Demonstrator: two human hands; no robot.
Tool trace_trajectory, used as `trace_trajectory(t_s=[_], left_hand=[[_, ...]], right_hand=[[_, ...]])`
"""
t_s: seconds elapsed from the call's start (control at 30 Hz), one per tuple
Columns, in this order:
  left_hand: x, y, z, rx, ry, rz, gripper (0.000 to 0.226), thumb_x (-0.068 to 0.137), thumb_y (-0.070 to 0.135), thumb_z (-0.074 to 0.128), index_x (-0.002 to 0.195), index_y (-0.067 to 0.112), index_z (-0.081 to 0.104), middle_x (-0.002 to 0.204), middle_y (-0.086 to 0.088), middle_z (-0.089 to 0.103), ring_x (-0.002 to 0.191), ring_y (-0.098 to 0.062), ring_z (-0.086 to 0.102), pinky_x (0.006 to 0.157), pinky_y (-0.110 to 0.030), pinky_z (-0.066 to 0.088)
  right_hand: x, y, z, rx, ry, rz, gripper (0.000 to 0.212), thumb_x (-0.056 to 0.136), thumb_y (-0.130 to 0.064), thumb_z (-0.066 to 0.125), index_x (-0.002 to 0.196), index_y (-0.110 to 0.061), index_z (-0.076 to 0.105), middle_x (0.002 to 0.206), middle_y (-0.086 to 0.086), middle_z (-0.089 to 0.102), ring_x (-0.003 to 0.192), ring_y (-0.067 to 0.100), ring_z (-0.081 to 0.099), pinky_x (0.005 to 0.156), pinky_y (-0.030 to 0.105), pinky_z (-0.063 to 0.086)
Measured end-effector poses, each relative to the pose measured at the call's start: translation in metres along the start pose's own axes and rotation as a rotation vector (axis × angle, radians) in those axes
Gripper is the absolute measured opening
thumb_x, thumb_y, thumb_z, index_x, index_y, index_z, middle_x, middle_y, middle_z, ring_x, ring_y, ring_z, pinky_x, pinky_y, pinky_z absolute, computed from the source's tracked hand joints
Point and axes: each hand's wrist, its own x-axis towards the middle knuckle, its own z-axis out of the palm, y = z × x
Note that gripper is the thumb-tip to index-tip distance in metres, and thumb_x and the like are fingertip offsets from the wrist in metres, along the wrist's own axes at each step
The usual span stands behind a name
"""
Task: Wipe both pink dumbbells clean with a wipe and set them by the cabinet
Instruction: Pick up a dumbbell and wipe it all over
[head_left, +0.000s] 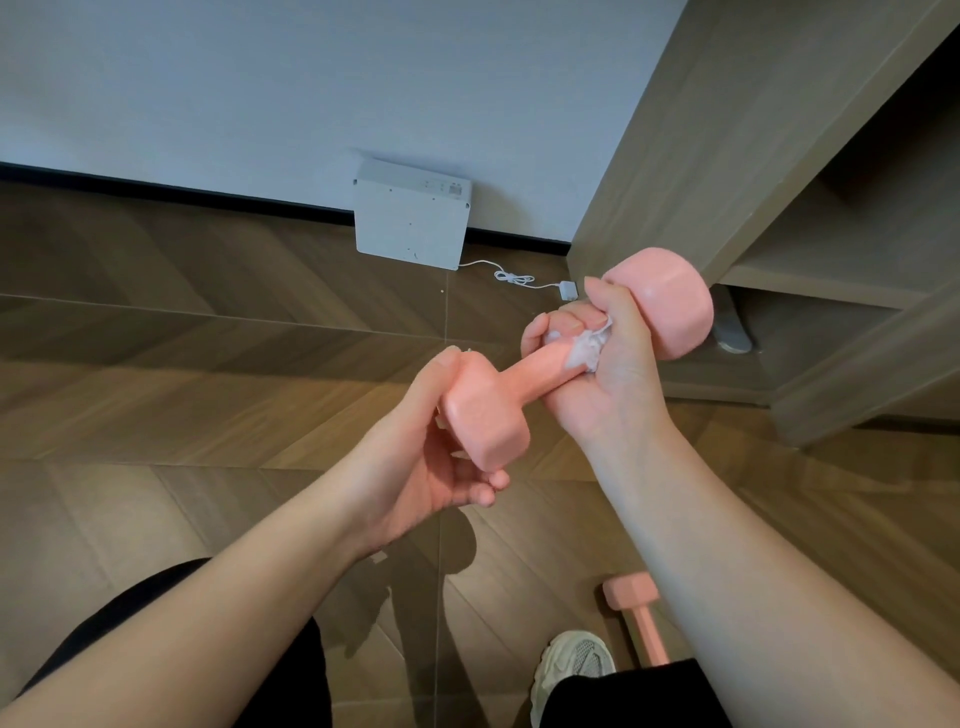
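The left hand (426, 467) gripped the near head of the dumbbell (485, 423) to steady it. The right hand (608, 384) curled the wipe (589, 349) round the handle, probably rubbing. The other dumbbell (636, 618) lay on the floor (208, 338) at 5 o'clock.

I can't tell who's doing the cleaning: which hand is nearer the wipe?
Right. The right hand holds the wipe against the dumbbell handle; the left hand grips the dumbbell head nearest the person, apart from the wipe.
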Motion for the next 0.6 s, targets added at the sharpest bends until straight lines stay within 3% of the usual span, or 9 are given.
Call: trace_trajectory(t_s=[0.07, 0.17, 0.3, 0.37, 0.43, 0.53, 0.6], left_hand=[[0.0000, -0.0031, 0.0007, 0.116, 0.057, 0.139, 0.074, 0.082, 0.059, 0.053, 0.132, 0.004, 0.047, 0.088, -0.022, 0.058, 0.060, -0.025, 0.058, 0.048, -0.030, 0.049], [-0.0012, -0.0061, -0.0010, 0.351, 0.114, 0.328, 0.065, 0.074, 0.056, 0.062, 0.125, 0.020, 0.044, 0.098, -0.012, 0.063, 0.070, -0.021, 0.063, 0.053, -0.031, 0.050], [-0.0038, -0.0084, -0.0012, 0.556, 0.108, 0.495, 0.059, 0.074, 0.050, 0.064, 0.125, 0.032, 0.039, 0.105, 0.018, 0.055, 0.080, -0.004, 0.059, 0.061, -0.026, 0.052], [-0.0051, -0.0086, -0.0024, 0.675, 0.101, 0.577, 0.063, 0.076, 0.046, 0.066, 0.130, 0.034, 0.034, 0.105, 0.029, 0.051, 0.089, -0.003, 0.057, 0.068, -0.024, 0.052], [-0.0065, -0.0086, -0.0027, 0.790, 0.109, 0.644, 0.068, 0.078, 0.040, 0.071, 0.132, 0.038, 0.031, 0.112, 0.030, 0.049, 0.098, -0.008, 0.057, 0.076, -0.027, 0.053], [-0.0062, -0.0092, -0.0034, 0.863, 0.117, 0.685, 0.076, 0.076, 0.029, 0.077, 0.135, 0.040, 0.031, 0.126, 0.012, 0.047, 0.109, -0.018, 0.056, 0.085, -0.035, 0.054], [-0.0054, -0.0084, -0.0039, 0.842, 0.114, 0.634, 0.076, 0.075, 0.030, 0.077, 0.135, 0.043, 0.031, 0.123, 0.019, 0.046, 0.108, -0.011, 0.057, 0.083, -0.026, 0.053]], right_hand=[[0.0010, -0.0016, -0.0002, 0.018, 0.025, 0.009, 0.038, 0.085, -0.009, 0.061, 0.052, -0.017, 0.043, 0.046, -0.009, 0.034, 0.039, 0.008, 0.032, 0.056, 0.023, 0.045], [0.0011, -0.0030, -0.0014, 0.031, 0.042, 0.018, 0.038, 0.084, -0.009, 0.060, 0.052, -0.017, 0.042, 0.046, -0.009, 0.034, 0.038, 0.008, 0.033, 0.056, 0.023, 0.045], [0.0007, -0.0067, -0.0001, 0.028, 0.047, 0.027, 0.043, 0.084, -0.010, 0.061, 0.045, -0.016, 0.042, 0.046, -0.009, 0.034, 0.038, 0.008, 0.033, 0.055, 0.023, 0.046], [0.0007, -0.0075, 0.0009, 0.022, 0.062, 0.028, 0.044, 0.083, -0.011, 0.062, 0.045, -0.017, 0.041, 0.046, -0.009, 0.034, 0.037, 0.008, 0.034, 0.055, 0.022, 0.046], [0.0002, -0.0076, 0.0008, 0.016, 0.066, 0.026, 0.044, 0.083, -0.012, 0.062, 0.045, -0.017, 0.040, 0.046, -0.009, 0.034, 0.036, 0.008, 0.034, 0.054, 0.022, 0.046], [-0.0005, -0.0084, 0.0007, 0.020, 0.069, 0.024, 0.042, 0.083, -0.012, 0.062, 0.047, -0.016, 0.041, 0.045, -0.008, 0.035, 0.037, 0.008, 0.035, 0.054, 0.023, 0.046], [-0.0002, -0.0083, 0.0010, 0.017, 0.076, 0.011, 0.038, 0.084, -0.010, 0.062, 0.052, -0.016, 0.042, 0.046, -0.008, 0.035, 0.038, 0.008, 0.035, 0.054, 0.023, 0.046]])
